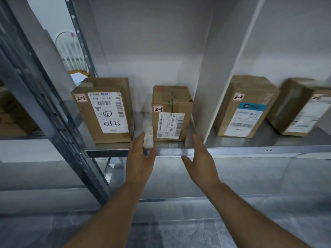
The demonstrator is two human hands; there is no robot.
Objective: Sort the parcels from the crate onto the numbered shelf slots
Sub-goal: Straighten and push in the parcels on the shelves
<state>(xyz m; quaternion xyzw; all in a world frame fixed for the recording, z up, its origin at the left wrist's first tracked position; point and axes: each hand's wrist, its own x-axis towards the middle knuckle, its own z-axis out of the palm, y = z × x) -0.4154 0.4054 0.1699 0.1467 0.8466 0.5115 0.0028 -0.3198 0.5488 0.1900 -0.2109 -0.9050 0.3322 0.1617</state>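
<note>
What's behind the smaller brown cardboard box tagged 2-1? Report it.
Only the white back panel shows above the smaller brown cardboard box; the metal shelf floor behind it is covered.

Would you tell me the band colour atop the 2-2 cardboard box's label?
Teal header band; head view.

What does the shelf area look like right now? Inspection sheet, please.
Surface: metal shelf, split by a white divider.
Job's things: big box and small box, both marked 2-1, left of divider; third box marked 2-2 and fourth box, mark blurred, right of it.
Clutter: nothing seen.
Hands: left hand and right hand open at shelf edge, holding nothing.
Cables: nothing seen.
Surroundings: grey post at left, white wall behind.
</note>
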